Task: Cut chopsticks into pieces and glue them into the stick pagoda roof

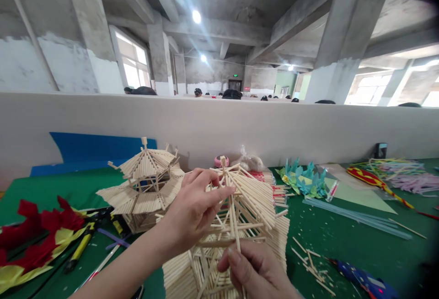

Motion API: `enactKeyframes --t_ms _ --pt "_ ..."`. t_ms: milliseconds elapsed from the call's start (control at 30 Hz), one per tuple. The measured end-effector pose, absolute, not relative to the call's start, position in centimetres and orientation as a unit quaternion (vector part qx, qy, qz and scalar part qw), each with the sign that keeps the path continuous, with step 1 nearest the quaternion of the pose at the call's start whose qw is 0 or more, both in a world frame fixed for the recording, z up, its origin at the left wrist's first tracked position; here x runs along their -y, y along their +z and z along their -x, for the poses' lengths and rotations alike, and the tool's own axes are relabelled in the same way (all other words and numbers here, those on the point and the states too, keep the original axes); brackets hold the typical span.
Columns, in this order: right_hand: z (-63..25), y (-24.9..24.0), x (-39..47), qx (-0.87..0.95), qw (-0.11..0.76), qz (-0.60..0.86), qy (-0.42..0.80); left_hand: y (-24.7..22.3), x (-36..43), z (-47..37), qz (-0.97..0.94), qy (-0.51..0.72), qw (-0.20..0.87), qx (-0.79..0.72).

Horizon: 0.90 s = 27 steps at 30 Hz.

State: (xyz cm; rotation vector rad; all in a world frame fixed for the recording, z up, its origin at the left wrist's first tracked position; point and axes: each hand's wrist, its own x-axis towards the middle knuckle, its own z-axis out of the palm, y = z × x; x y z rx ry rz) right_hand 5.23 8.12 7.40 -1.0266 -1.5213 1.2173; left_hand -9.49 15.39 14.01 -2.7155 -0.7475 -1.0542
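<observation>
In front of me stands a model pavilion (279,235) made of thin wooden sticks, its upper roof partly covered with rows of sticks. My right hand (255,269) pinches the lower end of a wooden stick (234,219) that slopes up toward the roof's peak (223,162). At the upper end of this stick is my left hand (197,207), its fingers closed around it just below the peak. Part of the left fingertips is hidden behind the sticks. To the left stands a second stick pavilion (147,166) with a covered, two-tiered roof.
A blue glue gun (366,280) and loose stick pieces (313,267) lie at right. Behind them are a blue-green paper flower (303,178) and pale blue strips (356,219). Red and yellow petals (41,230) and a yellow-handled cutter (80,246) lie left. A white partition (212,120) borders the green table.
</observation>
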Motion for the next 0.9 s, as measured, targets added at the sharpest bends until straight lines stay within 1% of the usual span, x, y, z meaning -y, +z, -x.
enactKeyframes --t_ms 433,700,900 --pt "-5.20 7.26 -8.24 0.595 0.464 0.406 0.515 14.39 -15.29 9.39 0.901 -0.350 0.065 0.247" --pt "-5.62 7.97 -7.86 0.620 0.451 0.454 0.454 14.68 -15.22 9.14 0.897 -0.353 0.065 0.257" --pt "-5.38 7.68 -7.81 0.598 0.463 0.451 0.474 14.56 -15.39 9.13 0.897 -0.351 0.070 0.259"
